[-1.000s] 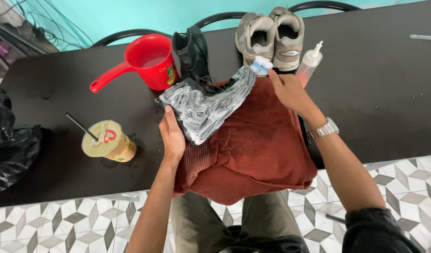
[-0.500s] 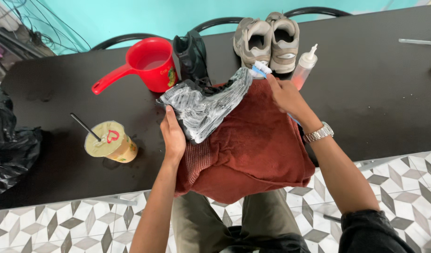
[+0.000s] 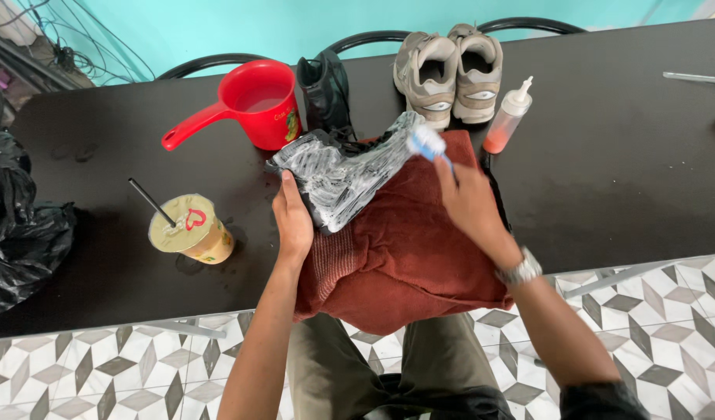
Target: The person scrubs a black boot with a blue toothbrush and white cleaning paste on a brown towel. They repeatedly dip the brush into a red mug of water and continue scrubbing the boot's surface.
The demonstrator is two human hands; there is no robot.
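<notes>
Nearest the camera, a rust-red terry towel (image 3: 408, 257) is lying over the near edge of the black table (image 3: 622, 163) and drooping toward the person's lap. On it a dark boot coated in white foam (image 3: 346, 179) is lying on its side, toe toward the left.

The left hand (image 3: 293, 222) is bracing the boot from the near side, fingers curled against its sole edge and thumb pointing up along it. The right hand (image 3: 470, 204) is closed around the handle of a small brush with a white and blue head (image 3: 427, 142), its bristles touching the boot's upper end. A metal wristwatch (image 3: 519, 271) is sitting on that wrist.

By the look of it, the scrubbing stage is in hand: lather is already covering most of the visible side. Carrying on would seem to call for the left hand holding firm while the brush works along the foamed surface, and perhaps a turn of the boot to reach the hidden side.

To the left, an iced drink in a sealed plastic cup with a black straw (image 3: 190, 228) is standing well apart. Farther back are a red plastic water scoop with a long handle (image 3: 252, 109), a second dark boot standing upright (image 3: 325, 93), a pair of grey sneakers (image 3: 451, 70) and a squeeze bottle of orange liquid (image 3: 506, 120). A black plastic bag (image 3: 19, 225) is slumping at the far left edge.
</notes>
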